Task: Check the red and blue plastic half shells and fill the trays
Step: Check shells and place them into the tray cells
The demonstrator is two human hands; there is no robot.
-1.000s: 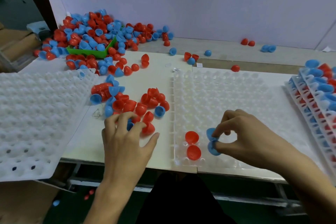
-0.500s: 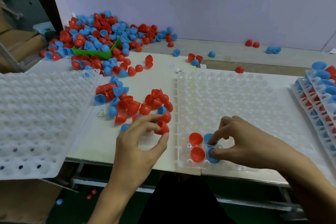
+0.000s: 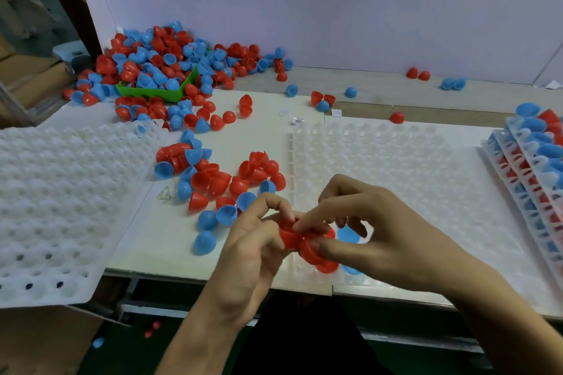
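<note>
Both hands meet over the near left corner of the white tray (image 3: 411,167), the likely reason being that the next empty wells are there. The left hand (image 3: 253,253) has its fingers curled round a red half shell (image 3: 288,237), and the right hand (image 3: 380,237) pinches a second red half shell (image 3: 310,250) pressed against the first — so each grip is closed on a shell, held up close, probably for checking or for pulling two nested pieces apart. Which it is I cannot tell, because the fingers cover the rims.

The loose shells (image 3: 225,179) lie on the worktop (image 3: 237,137) just beside the tray, within the left hand's reach, which suits feeding one hand to the other. The big heap (image 3: 164,67) sits further back, spilling over a green bin (image 3: 158,93). A second empty tray (image 3: 61,192) overhangs the worktop's left edge; filled trays (image 3: 533,155) are stacked at the right, cut off by the frame.

Hidden under the hands are the wells already filled — only parts of a blue shell (image 3: 347,234) and a red one (image 3: 327,266) show, so the count there is unclear.
</note>
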